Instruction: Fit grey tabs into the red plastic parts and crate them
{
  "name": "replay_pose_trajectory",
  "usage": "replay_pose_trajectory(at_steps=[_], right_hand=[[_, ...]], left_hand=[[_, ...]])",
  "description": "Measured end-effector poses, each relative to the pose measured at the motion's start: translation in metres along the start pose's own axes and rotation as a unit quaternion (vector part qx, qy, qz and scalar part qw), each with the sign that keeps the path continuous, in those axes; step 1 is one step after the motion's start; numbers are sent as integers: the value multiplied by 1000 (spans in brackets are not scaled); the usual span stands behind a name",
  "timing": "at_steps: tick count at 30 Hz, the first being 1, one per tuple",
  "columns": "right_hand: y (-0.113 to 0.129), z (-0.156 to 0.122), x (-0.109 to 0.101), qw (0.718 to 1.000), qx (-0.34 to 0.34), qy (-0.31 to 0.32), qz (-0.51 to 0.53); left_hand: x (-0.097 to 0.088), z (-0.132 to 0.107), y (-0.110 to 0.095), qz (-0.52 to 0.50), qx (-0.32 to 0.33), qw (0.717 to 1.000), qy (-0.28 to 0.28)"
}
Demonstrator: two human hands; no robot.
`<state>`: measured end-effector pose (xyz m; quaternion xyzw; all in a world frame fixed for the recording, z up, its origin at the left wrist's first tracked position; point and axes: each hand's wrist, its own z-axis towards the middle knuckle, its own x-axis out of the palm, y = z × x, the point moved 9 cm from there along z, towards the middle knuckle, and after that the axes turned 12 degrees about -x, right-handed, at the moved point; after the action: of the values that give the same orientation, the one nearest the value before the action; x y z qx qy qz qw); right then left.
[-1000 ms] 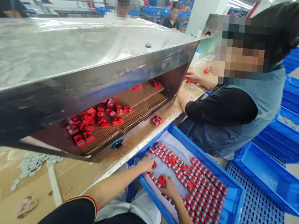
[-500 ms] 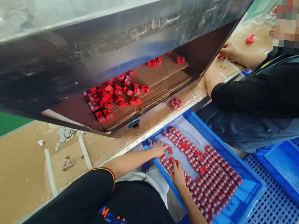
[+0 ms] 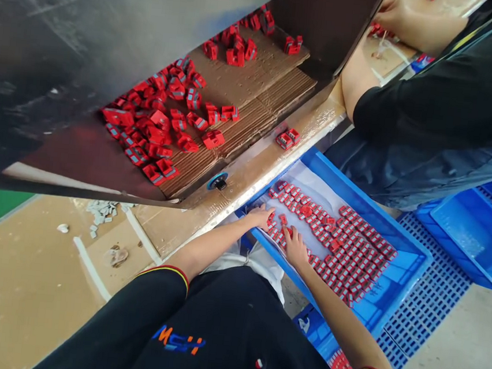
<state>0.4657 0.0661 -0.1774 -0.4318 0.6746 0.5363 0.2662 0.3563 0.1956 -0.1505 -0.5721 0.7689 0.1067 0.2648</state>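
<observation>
We work on a factory floor: a steel tunnel machine point(image 3: 125, 39) runs along a workbench point(image 3: 36, 280), red parts point(image 3: 159, 130) lie on cardboard point(image 3: 271, 103) inside it, a blue crate point(image 3: 350, 189) stands beside, and a co-worker point(image 3: 445, 105) sits alongside.

Head-worn camera; faces steeply down; blue tray point(image 3: 370, 205) close below

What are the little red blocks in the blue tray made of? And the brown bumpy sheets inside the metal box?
The red blocks look like shiny moulded plastic, with grey bands that might be metal, but they're too small to tell for sure. The brown sheets look like plain corrugated cardboard, because their cut edges show wavy ridges.
</observation>
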Motion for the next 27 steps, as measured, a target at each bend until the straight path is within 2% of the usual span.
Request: replay_pose_trajectory(at_steps=[6,9,17,22,27], right_hand=[[-10,10,0,993,43,-85,67],[-14,13,-3,987,46,-107,112],[-17,15,-9,975,27,-60,214],[4,22,-10,977,40,-55,204],[11,18,-5,977,52,-81,192]], left_hand=[[-15,4,-7,-43,41,998,12],[-15,6,-10,-60,53,996,34],[-4,15,-9,-132,48,986,85],[-1,10,-10,-206,30,973,102],[7,9,5,-308,-5,944,117]])
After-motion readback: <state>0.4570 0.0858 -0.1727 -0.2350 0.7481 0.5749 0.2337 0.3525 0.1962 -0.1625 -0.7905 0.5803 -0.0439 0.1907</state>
